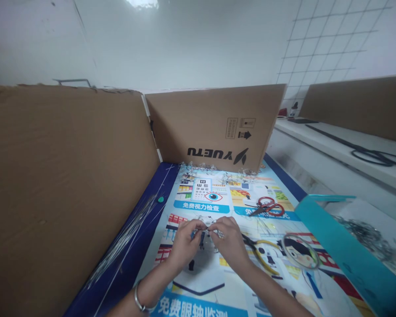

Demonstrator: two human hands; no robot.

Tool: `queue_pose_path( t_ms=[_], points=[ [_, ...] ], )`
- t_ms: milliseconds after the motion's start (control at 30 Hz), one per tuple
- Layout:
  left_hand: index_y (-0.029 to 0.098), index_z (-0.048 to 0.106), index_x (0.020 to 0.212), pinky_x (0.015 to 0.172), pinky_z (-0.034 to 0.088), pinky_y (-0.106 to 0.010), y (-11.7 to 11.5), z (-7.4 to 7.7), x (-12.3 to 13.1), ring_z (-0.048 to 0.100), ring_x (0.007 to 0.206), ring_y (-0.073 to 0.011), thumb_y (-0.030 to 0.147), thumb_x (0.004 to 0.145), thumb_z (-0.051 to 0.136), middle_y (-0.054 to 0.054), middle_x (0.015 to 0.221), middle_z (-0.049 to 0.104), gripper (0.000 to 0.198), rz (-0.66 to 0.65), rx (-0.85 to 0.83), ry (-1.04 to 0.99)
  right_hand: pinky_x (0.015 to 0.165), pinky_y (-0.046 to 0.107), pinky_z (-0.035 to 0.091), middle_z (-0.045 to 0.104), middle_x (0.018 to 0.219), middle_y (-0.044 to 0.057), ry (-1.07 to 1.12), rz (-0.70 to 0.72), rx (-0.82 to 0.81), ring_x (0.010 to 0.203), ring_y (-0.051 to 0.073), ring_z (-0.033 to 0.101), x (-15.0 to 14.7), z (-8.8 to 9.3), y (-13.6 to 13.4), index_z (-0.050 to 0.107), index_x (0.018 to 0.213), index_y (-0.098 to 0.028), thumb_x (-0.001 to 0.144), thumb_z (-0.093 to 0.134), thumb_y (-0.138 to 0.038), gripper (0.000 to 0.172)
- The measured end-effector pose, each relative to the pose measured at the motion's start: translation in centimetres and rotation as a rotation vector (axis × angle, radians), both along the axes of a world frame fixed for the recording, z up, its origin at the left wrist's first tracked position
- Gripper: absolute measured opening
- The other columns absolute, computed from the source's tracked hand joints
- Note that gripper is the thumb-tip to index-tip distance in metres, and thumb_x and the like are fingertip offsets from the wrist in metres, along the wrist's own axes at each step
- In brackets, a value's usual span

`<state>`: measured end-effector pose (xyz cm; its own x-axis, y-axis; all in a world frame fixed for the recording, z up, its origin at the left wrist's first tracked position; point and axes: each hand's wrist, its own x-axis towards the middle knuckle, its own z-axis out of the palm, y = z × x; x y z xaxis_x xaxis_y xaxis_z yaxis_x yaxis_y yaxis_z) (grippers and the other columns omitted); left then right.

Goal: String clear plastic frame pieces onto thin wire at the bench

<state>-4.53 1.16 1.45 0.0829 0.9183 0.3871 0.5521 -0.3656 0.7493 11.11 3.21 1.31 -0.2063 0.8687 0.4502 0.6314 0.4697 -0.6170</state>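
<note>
My left hand (187, 240) and my right hand (227, 240) meet over the printed table cover (201, 281), fingertips almost touching. Each hand pinches with thumb and index finger. Something small and thin lies between the fingertips, too small to name. A few faint wire-like strands show just beyond the hands. Beside my right hand lie yellow-handled pliers (265, 259), their jaws partly hidden behind it. Further up, red-handled scissors (267, 208) rest on the cover. On the left wrist is a metal bangle (138, 299).
Long thin metal wires (125, 240) lie in a bundle along the left edge, near a small green piece (160, 199). Cardboard panels (214, 123) stand at the back and left. At right are a clear round dish (299, 252) and a teal box (346, 255) holding tangled wire pieces (366, 235).
</note>
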Motion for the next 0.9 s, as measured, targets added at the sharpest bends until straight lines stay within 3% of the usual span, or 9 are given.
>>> queue_pose_path(
  t_ms=[300,500,633,733,900],
  points=[
    [0.022,0.061,0.087,0.073,0.046,-0.025,-0.2,0.5,0.2,0.062,0.08,-0.0144,0.008,0.078,0.045,0.001,0.084,0.067,0.022,-0.061,-0.082,-0.142,0.086,0.036,0.037,0.062,0.089,0.004,0.09,-0.052,-0.111,0.095,0.024,0.048,0.2,0.5,0.0,0.069,0.066,-0.026,0.068,0.059,-0.015,0.015],
    [0.021,0.063,0.082,0.069,0.044,-0.022,-0.2,0.6,0.5,0.06,0.075,-0.0134,0.011,0.077,0.051,0.001,0.08,0.067,0.017,-0.061,-0.066,-0.195,0.091,0.04,0.036,0.063,0.096,0.004,0.215,0.004,-0.197,0.1,0.024,0.049,0.4,0.3,0.3,0.069,0.065,-0.025,0.067,0.061,-0.02,0.01],
    [0.02,0.062,0.084,0.06,0.045,-0.022,0.2,0.2,0.5,0.059,0.068,-0.0135,0.013,0.078,0.05,0.0,0.076,0.065,0.016,-0.095,-0.167,-0.318,0.091,0.041,0.037,0.063,0.1,0.005,0.277,0.045,-0.291,0.101,0.025,0.051,0.7,0.1,0.7,0.07,0.067,-0.024,0.067,0.062,-0.021,0.008],
    [0.019,0.061,0.085,0.052,0.044,-0.021,0.5,-0.1,0.5,0.057,0.063,-0.0132,0.017,0.079,0.048,-0.001,0.075,0.063,0.014,-0.124,-0.229,-0.394,0.093,0.042,0.036,0.062,0.104,0.004,0.172,0.067,-0.244,0.106,0.026,0.047,1.0,0.5,0.7,0.071,0.067,-0.026,0.067,0.062,-0.019,0.011],
    [0.019,0.063,0.082,0.065,0.044,-0.023,0.4,-0.2,0.8,0.057,0.071,-0.0139,0.013,0.078,0.05,-0.001,0.076,0.063,0.015,-0.114,-0.154,-0.334,0.094,0.049,0.031,0.06,0.112,0.003,-0.116,-0.005,-0.051,0.118,0.03,0.035,1.1,1.5,0.0,0.07,0.062,-0.027,0.068,0.057,-0.014,0.019]
  ],
)
